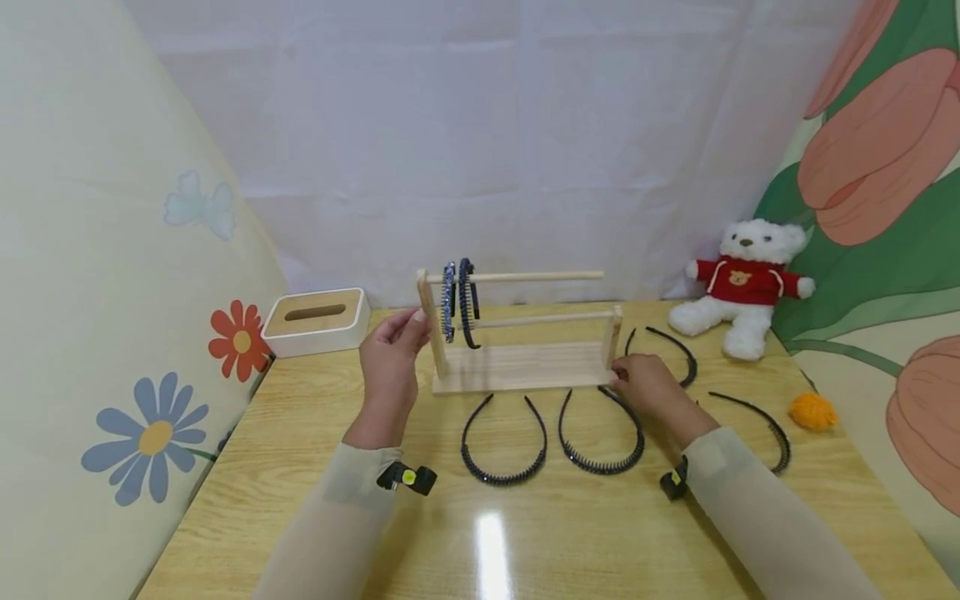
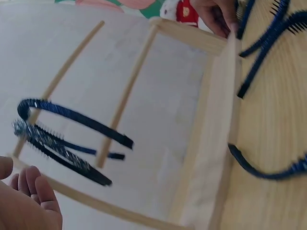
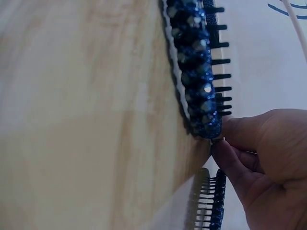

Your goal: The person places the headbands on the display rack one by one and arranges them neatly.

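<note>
A pale wooden rack (image 1: 525, 367) with two rods stands at the back. Two dark headbands, one glittery (image 1: 448, 302) and one darker (image 1: 467, 302), hang on its left end. My left hand (image 1: 392, 358) is beside the left post, fingertips right at it; in the left wrist view its fingers (image 2: 36, 184) are loosely bent, with a gap to the thumb. My right hand (image 1: 651, 390) pinches at the rack's right base corner. In the right wrist view the pinched spot is partly hidden behind a beaded headband (image 3: 194, 72).
Toothed headbands (image 1: 504, 478) (image 1: 603, 468) lie in front of the rack, others (image 1: 686, 354) (image 1: 780, 442) at the right. A tissue box (image 1: 315, 333) sits back left. A white teddy bear (image 1: 746, 287) and an orange fuzzy ball (image 1: 813, 412) are at the right.
</note>
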`<state>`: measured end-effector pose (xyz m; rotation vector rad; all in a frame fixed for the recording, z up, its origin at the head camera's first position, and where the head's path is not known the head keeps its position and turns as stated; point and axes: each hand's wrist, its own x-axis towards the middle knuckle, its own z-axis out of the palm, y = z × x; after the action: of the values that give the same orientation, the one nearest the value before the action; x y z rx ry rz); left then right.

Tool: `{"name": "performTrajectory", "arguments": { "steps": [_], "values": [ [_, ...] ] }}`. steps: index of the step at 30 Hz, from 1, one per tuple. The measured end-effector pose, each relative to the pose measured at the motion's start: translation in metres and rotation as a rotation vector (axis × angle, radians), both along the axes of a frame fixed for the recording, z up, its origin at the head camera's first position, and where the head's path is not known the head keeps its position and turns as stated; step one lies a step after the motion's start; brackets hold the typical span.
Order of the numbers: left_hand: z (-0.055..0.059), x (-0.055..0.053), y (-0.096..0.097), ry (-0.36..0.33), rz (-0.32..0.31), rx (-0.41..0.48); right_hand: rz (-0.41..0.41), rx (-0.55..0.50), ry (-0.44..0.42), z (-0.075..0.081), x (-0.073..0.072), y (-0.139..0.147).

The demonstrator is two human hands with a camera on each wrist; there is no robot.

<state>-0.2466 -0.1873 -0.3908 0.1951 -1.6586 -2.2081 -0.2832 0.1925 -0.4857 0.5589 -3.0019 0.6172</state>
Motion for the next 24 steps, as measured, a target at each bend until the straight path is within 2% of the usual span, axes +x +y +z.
{"name": "performTrajectory", "arguments": {
  "steps": [2, 4, 7, 9, 10, 11, 13, 15, 21, 24],
  "values": [
    [-0.009, -0.001, -0.009, -0.032, -0.013, -0.07, 0.0, -0.001, 0.001, 0.0, 0.0, 0.0],
    [-0.019, -0.001, -0.019, -0.101, -0.038, -0.248, -0.006, -0.002, 0.0, 0.0, 0.0, 0.0],
    [-0.037, -0.002, -0.035, -0.203, -0.1, -0.695, -0.004, 0.002, 0.007, 0.001, 0.001, 0.0],
    [-0.047, -0.002, -0.043, -0.231, -0.154, -0.997, -0.008, 0.002, 0.009, 0.001, 0.001, 0.0],
    [-0.052, -0.003, -0.047, -0.233, -0.185, -1.105, -0.006, 0.006, 0.011, 0.0, 0.001, 0.0],
    [-0.056, -0.004, -0.049, -0.233, -0.219, -1.174, -0.01, 0.008, 0.008, 0.0, 0.001, 0.0],
    [-0.062, -0.006, -0.053, -0.237, -0.29, -1.238, -0.017, 0.011, 0.002, 0.0, 0.001, -0.001],
    [-0.068, -0.01, -0.055, -0.25, -0.333, -1.253, -0.018, 0.018, -0.001, 0.0, 0.001, -0.001],
    [-0.08, -0.017, -0.058, -0.273, -0.389, -1.298, -0.015, 0.022, -0.01, -0.001, -0.001, -0.001],
    [-0.083, -0.019, -0.057, -0.286, -0.412, -1.288, -0.009, 0.016, -0.004, 0.0, -0.001, -0.002]
  ]
}}
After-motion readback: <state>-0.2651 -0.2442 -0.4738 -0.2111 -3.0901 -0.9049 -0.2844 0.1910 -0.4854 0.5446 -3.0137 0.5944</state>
